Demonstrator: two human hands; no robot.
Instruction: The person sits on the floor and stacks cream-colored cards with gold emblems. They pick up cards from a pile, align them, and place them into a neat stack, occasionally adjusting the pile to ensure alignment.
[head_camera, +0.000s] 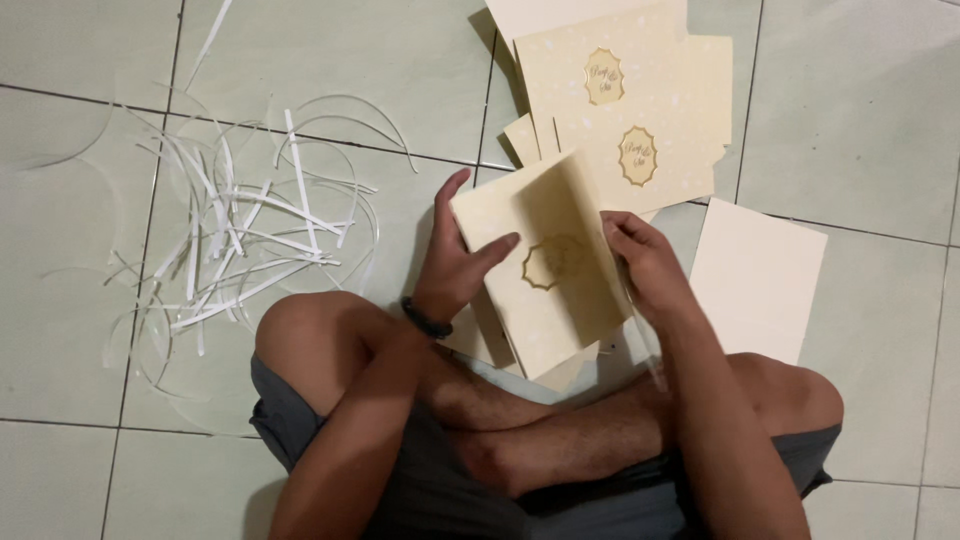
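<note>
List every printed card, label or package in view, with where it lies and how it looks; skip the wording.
Held card: cream rectangle with a gold scalloped emblem, gripped by left hand and right hand.
Card stack: on the tiles beyond the hands, cream, two gold emblems showing.
Blank sheet: right of the hands, plain cream rectangle.
Paper strips: white, scattered at left, unprinted.

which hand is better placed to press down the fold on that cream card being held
Right, probably. The right hand has its fingers on the raised flap of the cream card, beside the crease. The left hand grips the card's opposite edge, steadying it.
</note>
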